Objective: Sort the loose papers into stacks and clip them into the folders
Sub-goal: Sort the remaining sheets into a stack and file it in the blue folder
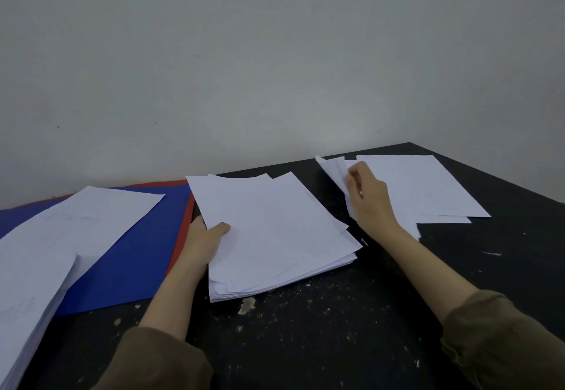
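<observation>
Surface [351,313]: black, scuffed and flecked with pale chips, set against a plain grey wall [275,53]. Middle stack [275,230]: loose white sheets, edges uneven and fanned, lying at the centre of the surface. Left hand [204,238]: at the stack's left edge, thumb laid on the top sheet and fingers tucked beneath, gripping the sheets. Right stack [428,188]: a few white sheets spread flat at the far right, several corners offset from one another. Right hand [367,194]: at the left edge of that stack, fingers curled and pinching the raised edges of a few sheets, which stood lifted and fanned above the surface. Left pile [52,243]: a thick heap of white sheets at the near left, the top sheet bearing faint writing too blurred to read, lying partly over the blue folder [128,255]. Blue folder: flat on the surface, just left of the middle stack. Red folder [185,227]: under the blue one, showing only as a thin strip along its far and right edges. Sleeves [495,337]: olive-brown, on both forearms.
</observation>
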